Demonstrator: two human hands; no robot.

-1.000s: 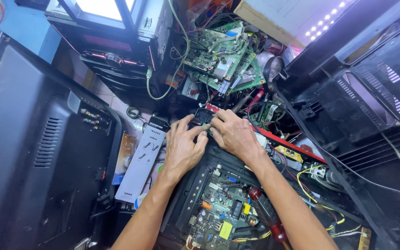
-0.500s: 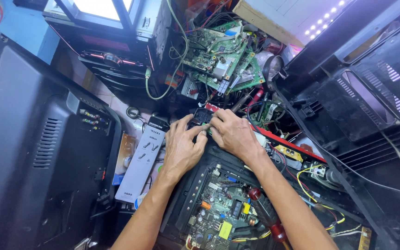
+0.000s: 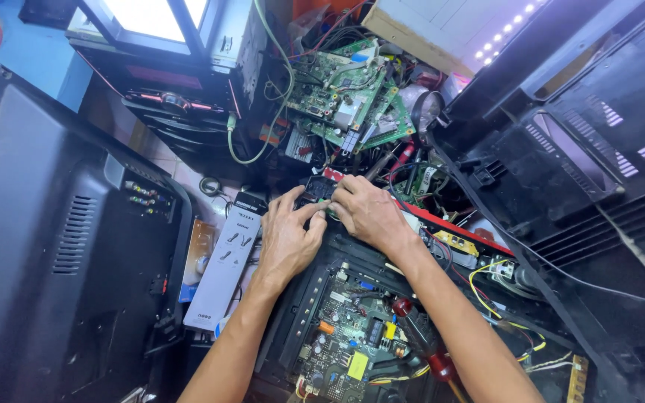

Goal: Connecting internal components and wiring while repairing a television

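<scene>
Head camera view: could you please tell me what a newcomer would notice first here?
Two bare hands meet at the centre, the left hand and right hand pressing on a small black part. Below them lies an exposed green circuit board in a black frame, crossed by a red-handled screwdriver. More green boards are heaped above.

Both hands on small black part point(image 3: 315, 188) at top edge of open chassis: left hand point(image 3: 287, 237), right hand point(image 3: 367, 213), fingers pinching it. Circuit board point(image 3: 345, 339) below wrists, red-handled screwdriver point(image 3: 421, 345) lying across it.
</scene>
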